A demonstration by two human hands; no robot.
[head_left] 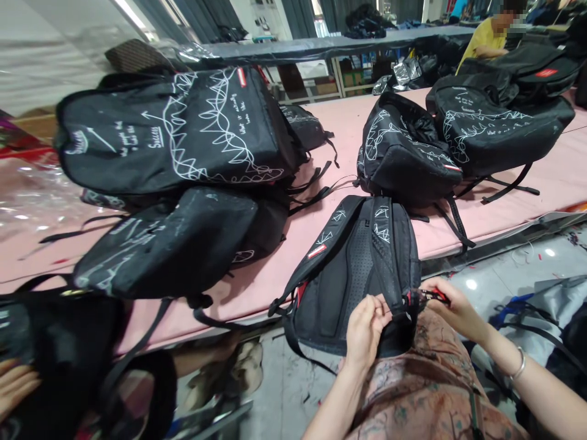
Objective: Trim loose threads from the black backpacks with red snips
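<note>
A black backpack [353,269] with white line drawings lies back-side up, hanging over the near edge of the pink table [550,177] onto my lap. My left hand [365,330] pinches the lower end of its shoulder strap [387,269]. Just to the right, my right hand [454,308] grips a small red-handled tool [431,296] whose tip meets the strap end. A bangle sits on my right wrist.
Two stacked black backpacks [183,131] lie at left, two more [408,150] at right. A black bag [50,348] and another person's hand [13,385] are at bottom left. A person in yellow [486,40] sits far right. Grey floor lies at right.
</note>
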